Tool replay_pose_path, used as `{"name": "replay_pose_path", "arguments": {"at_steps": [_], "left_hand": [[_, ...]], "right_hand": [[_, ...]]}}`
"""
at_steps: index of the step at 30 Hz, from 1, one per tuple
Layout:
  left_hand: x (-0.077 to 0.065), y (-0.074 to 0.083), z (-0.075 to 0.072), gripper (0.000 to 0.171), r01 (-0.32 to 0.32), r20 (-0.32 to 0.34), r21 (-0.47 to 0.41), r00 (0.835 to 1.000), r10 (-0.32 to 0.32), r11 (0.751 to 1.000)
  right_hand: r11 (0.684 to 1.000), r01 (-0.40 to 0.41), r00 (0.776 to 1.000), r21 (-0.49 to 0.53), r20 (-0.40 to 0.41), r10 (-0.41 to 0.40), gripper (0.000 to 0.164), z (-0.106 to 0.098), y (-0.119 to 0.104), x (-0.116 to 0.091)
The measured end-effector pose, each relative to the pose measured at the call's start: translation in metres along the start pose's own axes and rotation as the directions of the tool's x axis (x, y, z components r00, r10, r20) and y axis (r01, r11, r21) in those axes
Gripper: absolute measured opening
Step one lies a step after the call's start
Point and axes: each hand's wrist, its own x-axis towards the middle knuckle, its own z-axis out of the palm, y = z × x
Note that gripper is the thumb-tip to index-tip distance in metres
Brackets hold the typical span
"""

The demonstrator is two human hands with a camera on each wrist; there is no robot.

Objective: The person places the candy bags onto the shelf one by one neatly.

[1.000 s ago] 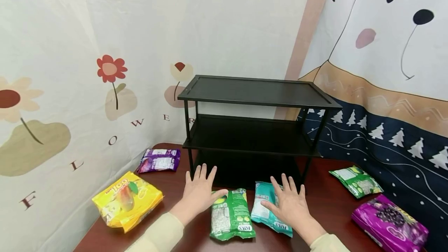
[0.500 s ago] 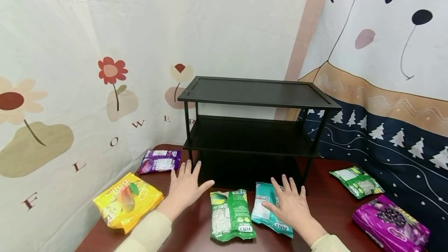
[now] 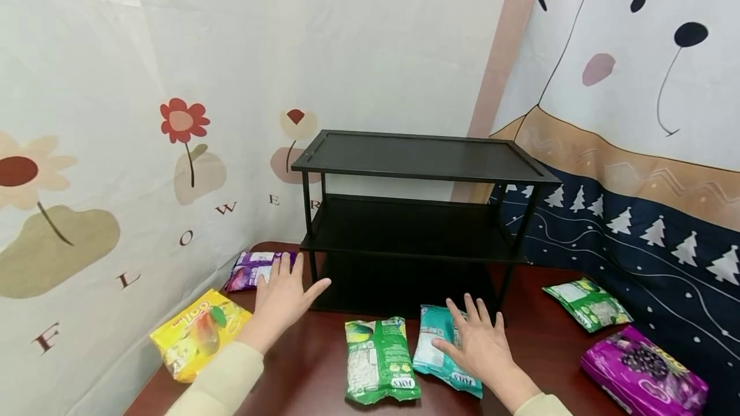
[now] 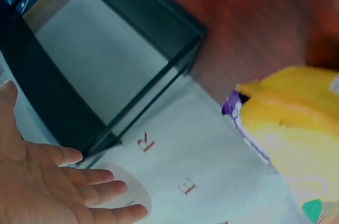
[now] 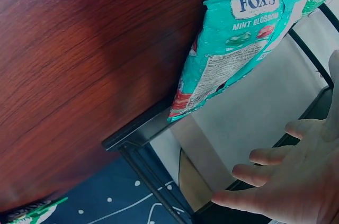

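Teal bag, with FOX'S and MINT BLOSSOM lettering in the right wrist view. Behind everything, cloth: pale with flowers and letters at left, dark blue with white trees at right. Below, table: dark red, wood-grained. On it, shelf: black, three-tiered, standing towards the back. At front right, grape bag: glossy purple, lying at an angle. At front left, yellow bag: mango-printed, lower edge partly behind a sleeve. Before the shelf, green bag: flat on the table, just left of the teal bag. Teal bag itself: also on the table, slightly slanted, before the shelf's right half, partly hidden by the right hand from the head. Beyond the grape bag, far green bag: lying askew. At back left, violet bag: partly behind the fingers of the left hand from the head; contact impossible to tell. Both hands: fingers straight and spread, gripping nothing, the right one apart from the teal bag in its wrist view
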Motion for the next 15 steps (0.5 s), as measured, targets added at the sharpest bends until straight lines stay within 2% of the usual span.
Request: {"name": "replay_pose_path", "arguments": {"at_steps": [5, 9, 15], "left_hand": [[0.013, -0.001, -0.017, 0.101, 0.026, -0.027, 0.003, 0.999, -0.026, 1.000], [0.026, 0.000, -0.028, 0.098, 0.022, -0.036, -0.003, 0.999, -0.022, 1.000], [0.046, 0.001, -0.040, 0.092, 0.022, -0.046, 0.017, 0.999, -0.021, 1.000]], "right_hand": [[1.000, 0.016, 1.000, 0.020, 0.001, -0.016, 0.086, 0.001, 0.002, -0.004], [0.999, 0.017, 1.000, 0.035, 0.005, -0.017, 0.083, 0.004, 0.003, -0.005], [0.998, 0.043, 0.997, 0.050, 0.058, -0.046, 0.083, 0.009, 0.000, -0.011]]}}
